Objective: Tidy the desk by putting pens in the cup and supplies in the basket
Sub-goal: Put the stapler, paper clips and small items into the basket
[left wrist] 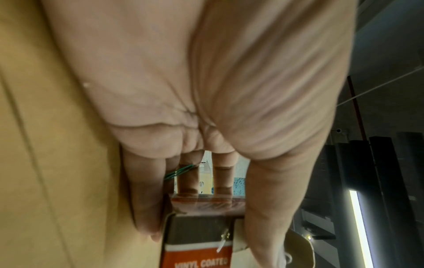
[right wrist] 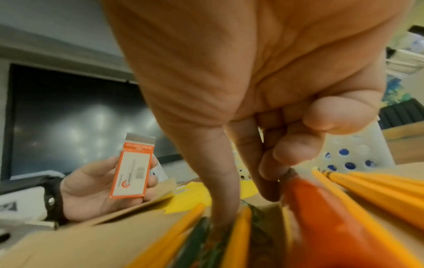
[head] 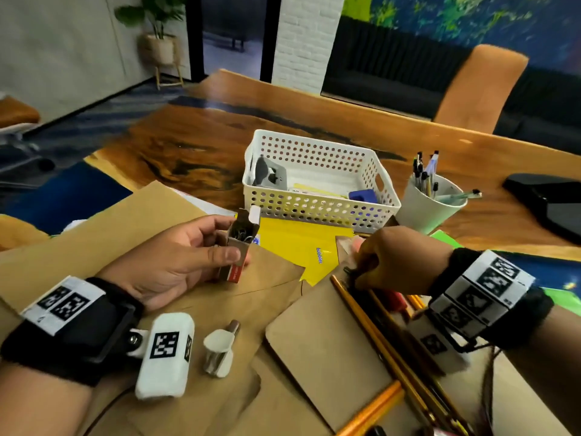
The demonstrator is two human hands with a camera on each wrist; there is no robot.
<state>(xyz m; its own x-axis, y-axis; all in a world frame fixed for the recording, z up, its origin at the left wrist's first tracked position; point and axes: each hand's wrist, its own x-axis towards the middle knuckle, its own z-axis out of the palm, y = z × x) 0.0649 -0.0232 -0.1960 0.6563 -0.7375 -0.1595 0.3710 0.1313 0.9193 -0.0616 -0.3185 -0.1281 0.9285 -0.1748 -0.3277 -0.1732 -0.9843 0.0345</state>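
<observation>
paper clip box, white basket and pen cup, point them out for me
paper clip box [head: 239,247], head view, on its brown open side, held by the left hand [head: 176,256]
white basket [head: 317,209], head view, on its perforated front wall
pen cup [head: 424,212], head view, on its white outer wall

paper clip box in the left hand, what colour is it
Orange with a white label panel; the paper clip box shows best in the right wrist view, held by the left hand.

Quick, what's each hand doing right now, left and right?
Left hand: holds the open paper clip box.
Right hand: fingers curled down among the pencils; whether it grips anything cannot be told.
</observation>
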